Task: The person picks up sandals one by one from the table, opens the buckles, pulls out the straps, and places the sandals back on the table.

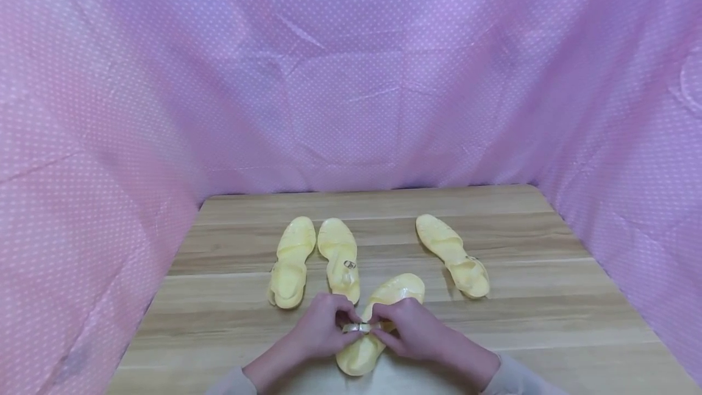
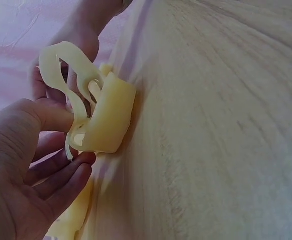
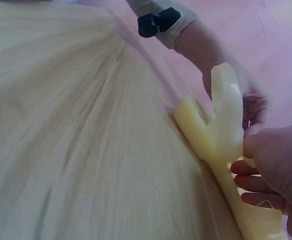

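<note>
A pale yellow jelly sandal (image 1: 403, 289) lies at the table's near middle, its toe pointing away and to the right. Both hands meet over its ankle strap (image 1: 351, 327), where a small shiny buckle sits between the fingertips. My left hand (image 1: 322, 329) pinches the strap from the left, thumb and fingers on its end. From the right, my right hand (image 1: 412, 329) pinches the buckle side. The left wrist view shows the strap looping up from the heel cup (image 2: 111, 117). Fingers partly hide the buckle, so whether it is fastened cannot be told.
Two matching sandals lie side by side beyond the left hand, a left one (image 1: 296, 242) and one with a dark buckle (image 1: 336, 239). Another sandal (image 1: 439, 236) lies slanted at the right. Pink dotted cloth (image 1: 351, 108) surrounds the wooden table (image 1: 526, 346).
</note>
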The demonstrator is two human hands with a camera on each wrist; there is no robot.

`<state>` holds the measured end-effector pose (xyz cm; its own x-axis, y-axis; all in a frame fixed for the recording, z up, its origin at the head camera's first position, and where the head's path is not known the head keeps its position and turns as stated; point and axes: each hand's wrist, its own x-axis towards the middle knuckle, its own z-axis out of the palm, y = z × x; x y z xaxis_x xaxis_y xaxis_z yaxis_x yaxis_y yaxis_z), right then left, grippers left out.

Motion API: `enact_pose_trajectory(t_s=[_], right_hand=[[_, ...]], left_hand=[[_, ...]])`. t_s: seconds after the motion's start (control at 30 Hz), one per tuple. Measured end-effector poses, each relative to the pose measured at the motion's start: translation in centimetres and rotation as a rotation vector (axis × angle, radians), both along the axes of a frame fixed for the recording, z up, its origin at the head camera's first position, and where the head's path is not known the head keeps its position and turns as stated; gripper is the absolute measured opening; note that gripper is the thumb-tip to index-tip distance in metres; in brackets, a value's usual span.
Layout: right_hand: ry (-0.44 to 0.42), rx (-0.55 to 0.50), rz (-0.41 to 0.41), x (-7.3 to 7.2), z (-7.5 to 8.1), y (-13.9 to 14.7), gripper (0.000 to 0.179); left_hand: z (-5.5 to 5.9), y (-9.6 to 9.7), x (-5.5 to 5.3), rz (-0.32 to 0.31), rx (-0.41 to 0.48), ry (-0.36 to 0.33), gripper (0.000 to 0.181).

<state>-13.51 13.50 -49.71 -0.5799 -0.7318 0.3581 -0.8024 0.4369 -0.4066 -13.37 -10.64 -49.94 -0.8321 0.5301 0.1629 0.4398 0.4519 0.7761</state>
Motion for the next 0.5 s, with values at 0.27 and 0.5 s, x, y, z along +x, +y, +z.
enact_pose_trajectory(t_s=[0.27,0.5], right_hand=[[-0.012,-0.069,-0.033,0.27,-0.02,-0.62,0.012],[-0.009,-0.056,-0.049,0.29,-0.17,-0.66,0.015]], left_hand=[[-0.08,0.03,0.09,0.012,-0.014,-0.005,0.013],[-0.21,-0.01,0.18,0.005,0.019,-0.008,0.012]])
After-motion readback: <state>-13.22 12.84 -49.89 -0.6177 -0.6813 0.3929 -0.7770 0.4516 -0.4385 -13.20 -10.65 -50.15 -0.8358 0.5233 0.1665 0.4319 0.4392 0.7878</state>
